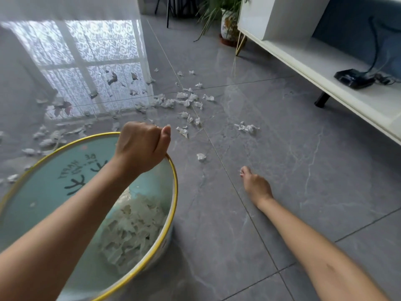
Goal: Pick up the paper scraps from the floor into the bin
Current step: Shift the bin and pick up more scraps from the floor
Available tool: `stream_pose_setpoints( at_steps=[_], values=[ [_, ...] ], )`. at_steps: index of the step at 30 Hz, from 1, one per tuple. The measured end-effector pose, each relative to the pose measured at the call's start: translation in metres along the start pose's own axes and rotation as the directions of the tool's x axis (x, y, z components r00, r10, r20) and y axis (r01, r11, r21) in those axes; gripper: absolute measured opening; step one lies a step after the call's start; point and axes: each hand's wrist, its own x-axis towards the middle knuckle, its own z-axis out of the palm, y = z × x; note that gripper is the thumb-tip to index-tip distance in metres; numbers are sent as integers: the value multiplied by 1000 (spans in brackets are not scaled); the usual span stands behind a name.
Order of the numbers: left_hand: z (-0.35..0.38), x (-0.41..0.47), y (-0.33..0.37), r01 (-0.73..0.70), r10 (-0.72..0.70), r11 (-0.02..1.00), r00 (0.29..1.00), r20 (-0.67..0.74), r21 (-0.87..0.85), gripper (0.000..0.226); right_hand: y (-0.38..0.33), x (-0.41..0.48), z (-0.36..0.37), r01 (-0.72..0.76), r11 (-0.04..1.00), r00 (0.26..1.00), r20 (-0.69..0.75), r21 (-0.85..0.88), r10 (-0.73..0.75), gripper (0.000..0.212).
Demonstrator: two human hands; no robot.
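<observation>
A round teal bin with a gold rim (172, 181) stands at the lower left, tilted towards me, with a heap of white paper scraps (132, 227) inside. My left hand (143, 146) is closed around the far part of that rim. My right hand (256, 185) reaches down to the grey tiled floor, its fingertips pinched on a small white scrap (241, 172). One loose scrap (201, 156) lies just beyond it. Another clump (247, 127) lies further right. Several more scraps (184, 99) are scattered ahead and to the left of the bin.
A white low cabinet (303, 61) on thin legs runs along the right, with a black device and cable (353, 78) on its shelf. A potted plant (227, 22) stands at the back. Bright window light reflects off the glossy floor (86, 68) at the left.
</observation>
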Motion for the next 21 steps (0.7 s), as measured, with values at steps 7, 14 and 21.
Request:
stream_pose_setpoints(
  at_steps=[7, 14, 21],
  values=[
    [5, -2, -31, 153, -141, 981, 985, -105, 120, 56, -124, 77, 14, -133, 909, 980, 187, 395, 63, 35],
    [9, -5, -36, 187, -173, 976, 977, -121, 110, 55, -132, 101, 31, -170, 936, 972, 211, 307, 107, 17],
    [10, -3, -31, 219, -204, 970, 968, -144, 104, 55, -136, 59, -67, -157, 306, 987, 142, 939, 69, 11]
  ],
)
